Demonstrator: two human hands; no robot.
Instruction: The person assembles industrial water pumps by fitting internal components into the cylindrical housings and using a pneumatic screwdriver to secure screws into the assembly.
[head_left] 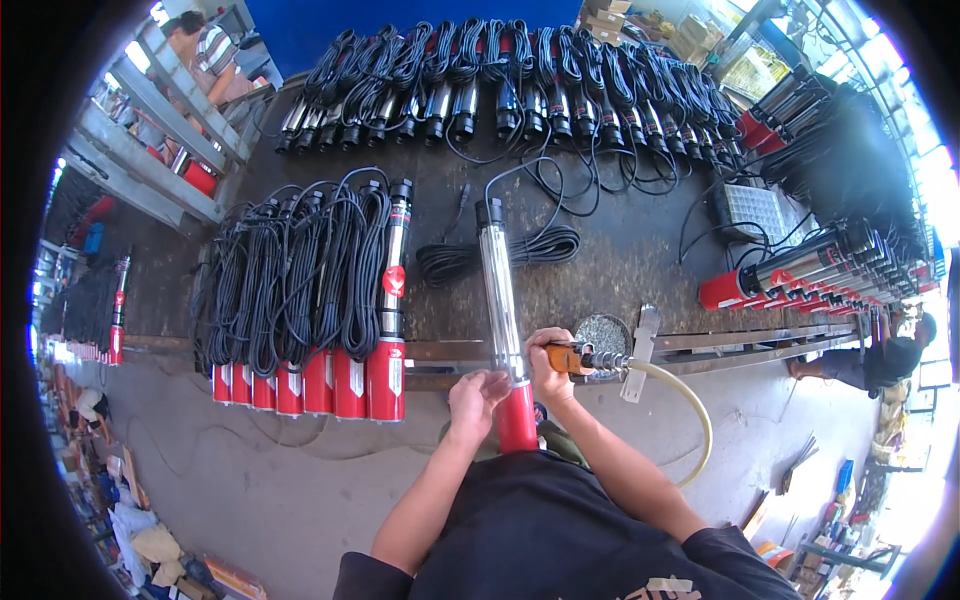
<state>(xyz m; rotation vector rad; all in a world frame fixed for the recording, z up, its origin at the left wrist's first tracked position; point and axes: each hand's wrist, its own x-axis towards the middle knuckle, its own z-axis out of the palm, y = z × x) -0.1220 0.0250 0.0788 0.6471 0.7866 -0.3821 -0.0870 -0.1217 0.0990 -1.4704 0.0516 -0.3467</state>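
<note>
Cylinder [503, 318] overhangs bench edge [440, 350]; left hand [474, 402] cupped against it; right hand [546, 370] clasps tool [568, 358]

Glossy metal cylinder [499, 295], matt cloth shirt [540, 530]

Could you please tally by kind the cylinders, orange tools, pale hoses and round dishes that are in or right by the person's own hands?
Silver-and-red cylinder: 1
Orange tool: 1
Pale hose: 1
Round dish: 1
Total: 4
</note>
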